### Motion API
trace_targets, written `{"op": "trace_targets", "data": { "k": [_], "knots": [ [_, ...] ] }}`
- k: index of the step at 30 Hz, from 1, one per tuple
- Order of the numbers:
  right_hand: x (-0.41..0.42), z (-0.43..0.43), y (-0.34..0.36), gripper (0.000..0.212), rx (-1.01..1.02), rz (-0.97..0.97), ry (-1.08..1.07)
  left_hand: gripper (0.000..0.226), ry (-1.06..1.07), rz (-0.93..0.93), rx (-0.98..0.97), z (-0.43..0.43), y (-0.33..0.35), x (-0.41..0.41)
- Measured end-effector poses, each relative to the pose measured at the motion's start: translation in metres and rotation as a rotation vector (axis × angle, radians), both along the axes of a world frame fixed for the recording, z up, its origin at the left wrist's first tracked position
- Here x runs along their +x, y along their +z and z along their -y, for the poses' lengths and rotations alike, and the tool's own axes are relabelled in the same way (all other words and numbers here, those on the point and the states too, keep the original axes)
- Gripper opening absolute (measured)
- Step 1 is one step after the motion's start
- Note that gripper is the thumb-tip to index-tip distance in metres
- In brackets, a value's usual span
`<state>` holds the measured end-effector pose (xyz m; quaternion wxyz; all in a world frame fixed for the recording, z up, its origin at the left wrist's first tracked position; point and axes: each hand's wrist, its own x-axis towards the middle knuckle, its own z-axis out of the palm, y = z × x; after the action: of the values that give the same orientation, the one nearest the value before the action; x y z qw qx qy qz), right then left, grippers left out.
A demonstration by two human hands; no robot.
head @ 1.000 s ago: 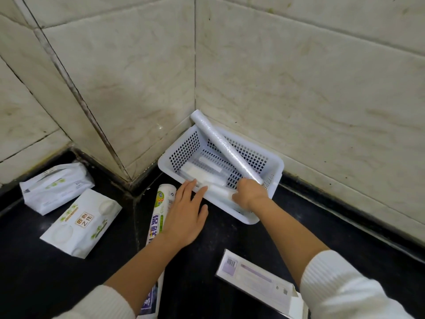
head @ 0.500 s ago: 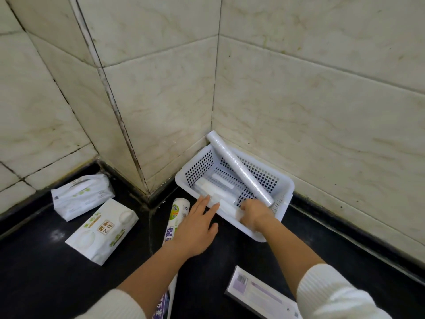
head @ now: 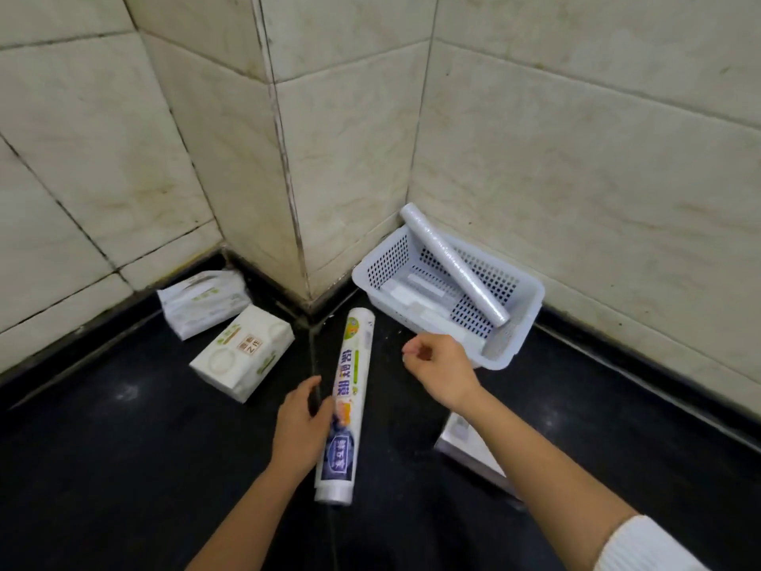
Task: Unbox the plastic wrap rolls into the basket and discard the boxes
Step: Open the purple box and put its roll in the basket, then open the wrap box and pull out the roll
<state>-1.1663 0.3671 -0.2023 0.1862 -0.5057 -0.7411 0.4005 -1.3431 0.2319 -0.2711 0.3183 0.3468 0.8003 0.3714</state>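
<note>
Closing around the printed roll (head: 345, 399) near the middle of the frame, the left hand (head: 298, 430) has its thumb on the left side and its fingers reaching the right side; whether the roll is clamped or only cupped I cannot tell, since motion blur smears the contact. The roll lies on the dark floor (head: 123, 467), pointing up towards the white perforated basket (head: 523, 323) in the right centre, and its near end pokes out below the hand.

The right hand (head: 438, 370) hovers just below the basket's near rim, fingers loosely curled with thumb and forefinger close together, holding nothing that can be seen. One bare plastic wrap roll (head: 451, 265) already leans across the basket, its far end propped on the back corner against the wall; flatter white pieces lie on the basket floor (what they are is unclear).

To do this step well, I would take the printed roll nearer its middle so it lifts level instead of drooping at one end. It appears to be in a sleeve, not a carton, so it may go straight in. Laying it low along the basket's length, beside the leaning roll, should avoid knocking that one out. A flat box (head: 473, 451) lies at lower right under the right forearm, yet to be discarded. Two tissue packs (head: 243, 356) at left centre seem irrelevant.
</note>
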Motion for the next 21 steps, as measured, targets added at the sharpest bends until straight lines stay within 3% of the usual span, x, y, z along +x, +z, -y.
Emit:
{"op": "trace_targets", "data": {
  "k": [3,6,10,15,17,21],
  "knots": [
    [-0.021,0.037,-0.028,0.015,-0.092,0.055,0.059,0.055,-0.04,0.143,-0.047,0.022,-0.009,0.008],
    [-0.036,0.062,-0.047,0.031,-0.117,0.109,0.107,0.049,-0.084,0.293,-0.045,0.038,-0.013,0.016],
    [-0.046,0.077,-0.054,0.039,-0.124,0.217,0.142,0.049,-0.124,0.317,0.01,0.049,-0.011,0.021],
    [-0.046,0.072,-0.047,0.025,-0.071,0.276,-0.028,0.044,-0.156,0.27,0.064,0.055,-0.01,0.03],
    [-0.041,0.068,-0.046,0.032,-0.091,0.301,-0.093,0.042,-0.212,0.281,0.096,0.056,-0.012,0.036],
    [-0.03,0.065,-0.048,0.03,-0.103,0.365,-0.119,0.056,-0.251,0.3,0.106,0.048,-0.015,0.044]
  ]
}}
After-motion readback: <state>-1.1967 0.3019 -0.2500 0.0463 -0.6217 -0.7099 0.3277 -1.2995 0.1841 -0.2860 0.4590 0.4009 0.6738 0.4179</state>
